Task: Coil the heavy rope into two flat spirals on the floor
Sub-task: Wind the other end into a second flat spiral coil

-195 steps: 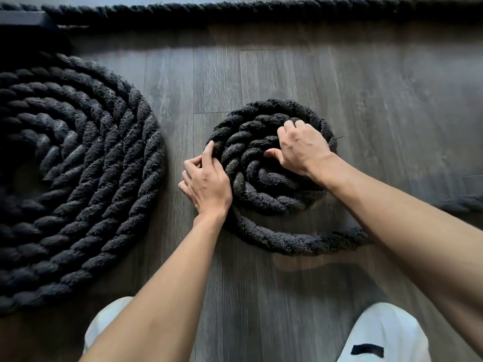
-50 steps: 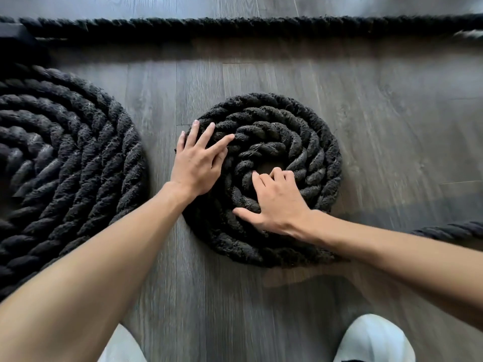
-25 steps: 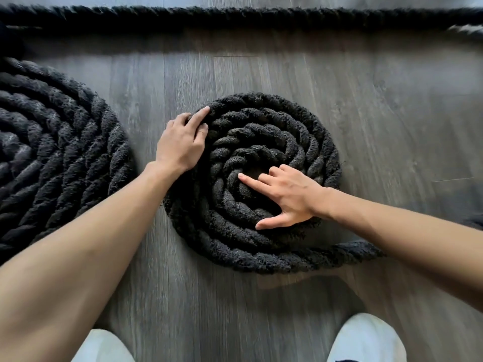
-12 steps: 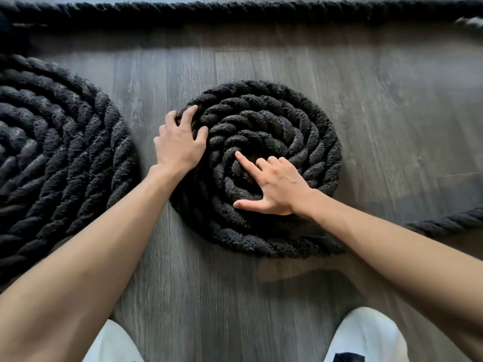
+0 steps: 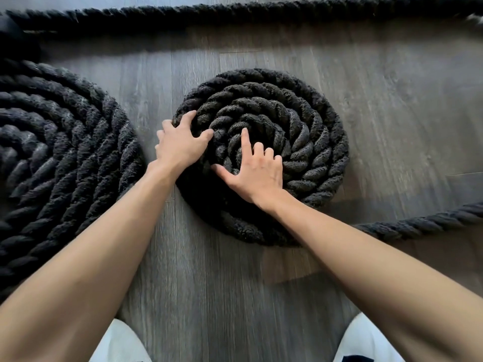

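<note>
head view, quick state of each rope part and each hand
small spiral, partly wound, lying flat
large spiral, wound flat, apart on the left
rope tail, uncoiled, trailing right
far rope, lying straight
left hand, fingers curled over small spiral's left edge
right hand, index finger pressing small spiral's centre

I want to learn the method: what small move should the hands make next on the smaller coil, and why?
Probably turn the small spiral a little, so it draws in the loose tail. The left hand grips its left rim, the right hand presses near its centre, and the tail lies uncoiled to the right.
</note>
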